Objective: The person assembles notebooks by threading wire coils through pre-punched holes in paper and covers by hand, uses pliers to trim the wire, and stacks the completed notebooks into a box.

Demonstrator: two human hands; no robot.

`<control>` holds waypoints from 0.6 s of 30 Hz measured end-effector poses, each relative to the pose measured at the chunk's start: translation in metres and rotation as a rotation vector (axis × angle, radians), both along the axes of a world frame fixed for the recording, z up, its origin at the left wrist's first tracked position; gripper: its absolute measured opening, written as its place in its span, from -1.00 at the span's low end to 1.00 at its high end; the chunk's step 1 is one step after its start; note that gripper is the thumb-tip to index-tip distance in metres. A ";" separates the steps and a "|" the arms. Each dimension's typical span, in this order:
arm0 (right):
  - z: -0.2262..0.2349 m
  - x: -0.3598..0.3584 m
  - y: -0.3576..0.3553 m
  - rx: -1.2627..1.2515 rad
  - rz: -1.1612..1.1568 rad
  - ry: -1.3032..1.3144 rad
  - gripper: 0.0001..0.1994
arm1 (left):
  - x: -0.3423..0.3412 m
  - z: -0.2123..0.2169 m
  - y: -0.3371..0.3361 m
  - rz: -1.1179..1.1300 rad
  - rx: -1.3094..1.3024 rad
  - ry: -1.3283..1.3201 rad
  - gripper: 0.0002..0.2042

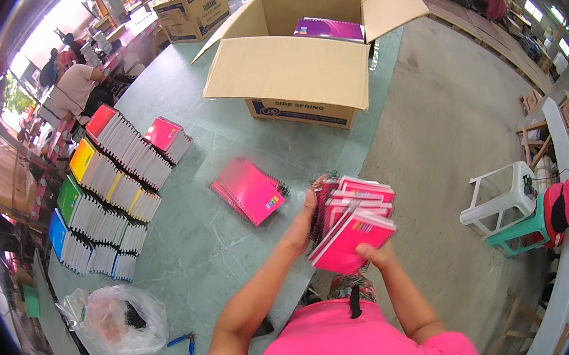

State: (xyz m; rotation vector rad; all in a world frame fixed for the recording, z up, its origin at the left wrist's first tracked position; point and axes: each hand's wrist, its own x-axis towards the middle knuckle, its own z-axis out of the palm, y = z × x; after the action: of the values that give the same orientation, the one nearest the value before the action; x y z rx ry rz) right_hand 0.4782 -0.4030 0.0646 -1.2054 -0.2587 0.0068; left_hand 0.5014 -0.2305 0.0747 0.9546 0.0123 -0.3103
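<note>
Between both hands, a bundle of pink spiral notebooks (350,241) is held just past the table's right edge, in front of my body. My left hand (305,225) grips its left side by the coiled spines, with most fingers hidden behind. From the lower right, my right hand (377,255) closes on the bundle, thumb over the front cover. The notebooks fan out unevenly. On the green table (196,254), a pile of pink spiral notebooks (250,193) lies to the left of the bundle.
Rows of notebooks with red, yellow (82,158), green and blue covers stand at the left, beside a short red stack (165,135). An open carton (287,64) holds a purple notebook (330,30). A plastic bag (152,327) and blue-handled pliers (191,347) lie near. Stools (504,187) stand right.
</note>
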 end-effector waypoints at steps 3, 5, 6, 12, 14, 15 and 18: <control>-0.010 -0.013 0.024 -0.118 -0.073 -0.317 0.36 | -0.005 -0.012 0.028 -0.084 -0.137 0.003 -0.21; -0.064 -0.027 0.035 -0.421 -0.054 -0.246 0.34 | -0.018 -0.037 0.028 0.122 -0.048 0.407 -0.21; -0.070 -0.029 0.043 -0.478 -0.125 -0.296 0.33 | -0.019 -0.052 0.034 0.034 -0.231 0.268 -0.25; -0.052 -0.040 0.068 -0.523 -0.442 -0.565 0.26 | -0.011 -0.013 0.047 -0.077 -0.090 -0.030 -0.29; -0.048 -0.042 0.064 -0.449 -0.385 -0.515 0.26 | -0.012 -0.001 0.053 -0.161 -0.012 -0.060 -0.28; -0.047 -0.042 0.061 -0.412 -0.356 -0.490 0.26 | -0.013 0.002 0.055 -0.203 0.027 -0.076 -0.27; -0.047 -0.046 0.065 -0.243 -0.146 -0.366 0.33 | -0.017 -0.017 0.051 -0.218 0.069 -0.023 -0.27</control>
State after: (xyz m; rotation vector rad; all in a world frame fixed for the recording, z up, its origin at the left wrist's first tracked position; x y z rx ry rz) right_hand 0.4320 -0.3380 0.0172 -1.4626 -0.5001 -0.3194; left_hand 0.4847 -0.1794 0.0576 1.0299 -0.1030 -0.5028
